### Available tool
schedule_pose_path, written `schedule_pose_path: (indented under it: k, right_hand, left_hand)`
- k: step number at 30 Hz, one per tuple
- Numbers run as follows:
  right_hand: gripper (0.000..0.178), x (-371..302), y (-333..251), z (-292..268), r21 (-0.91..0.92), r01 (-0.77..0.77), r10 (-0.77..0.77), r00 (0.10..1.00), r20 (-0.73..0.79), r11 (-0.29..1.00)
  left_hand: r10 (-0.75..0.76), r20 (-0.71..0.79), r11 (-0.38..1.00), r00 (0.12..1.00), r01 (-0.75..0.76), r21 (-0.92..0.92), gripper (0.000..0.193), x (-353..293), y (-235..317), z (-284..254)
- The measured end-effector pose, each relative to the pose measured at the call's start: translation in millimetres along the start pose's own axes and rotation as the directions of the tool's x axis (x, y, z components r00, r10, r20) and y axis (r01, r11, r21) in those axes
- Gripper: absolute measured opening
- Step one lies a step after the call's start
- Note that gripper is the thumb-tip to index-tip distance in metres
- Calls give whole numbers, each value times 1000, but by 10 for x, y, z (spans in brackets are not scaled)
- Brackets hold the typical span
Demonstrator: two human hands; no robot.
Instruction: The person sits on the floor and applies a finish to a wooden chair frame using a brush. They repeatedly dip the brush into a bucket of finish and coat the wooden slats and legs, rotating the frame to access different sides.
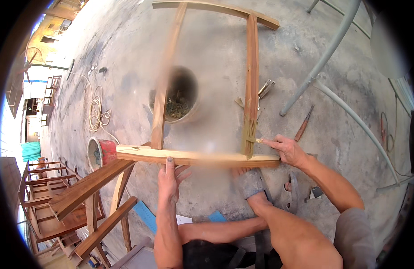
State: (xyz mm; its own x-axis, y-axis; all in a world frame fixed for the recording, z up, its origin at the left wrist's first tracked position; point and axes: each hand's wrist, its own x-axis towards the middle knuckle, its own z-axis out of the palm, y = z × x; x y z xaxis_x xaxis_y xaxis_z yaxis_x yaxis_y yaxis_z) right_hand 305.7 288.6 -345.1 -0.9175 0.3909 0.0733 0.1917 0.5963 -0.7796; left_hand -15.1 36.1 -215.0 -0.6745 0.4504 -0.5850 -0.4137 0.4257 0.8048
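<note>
A wooden frame point(252, 67) with two long rails joined by two crosspieces stretches away in front of me. My left hand point(170, 179) grips its near rail, thumb against the front face and the other fingers reaching beneath. Beside the right end of that rail, my right hand point(287, 149) is closed on a small, thin, paste-smeared tool point(260, 141), its index finger stretched along it. The tool's exact kind is too small to tell. Greenish-brown paste point(248, 134) coats the lower end of the right crosspiece, where it meets the near rail.
A bucket point(189, 117) of debris stands under the frame. A red bucket point(109, 150) and coiled cord point(97, 112) lie left. Wooden furniture point(92, 184) stands at lower left. A chisel-like tool point(304, 124), a metal tool point(266, 88) and grey tubular legs point(321, 58) are at right.
</note>
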Motion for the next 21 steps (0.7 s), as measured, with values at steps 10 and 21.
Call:
schedule_pose_path:
  k: [10, 21]
  right_hand:
    - [49, 1169, -458, -687, 409, -194, 311, 919, -243, 892]
    - [45, 3329, -423, -922, 210, -128, 213, 864, -456, 969]
  left_hand:
    - [-10, 27, 999, 1000, 11, -42, 57, -16, 20, -20]
    - [96, 28, 984, 995, -91, -153, 62, 77, -178, -82]
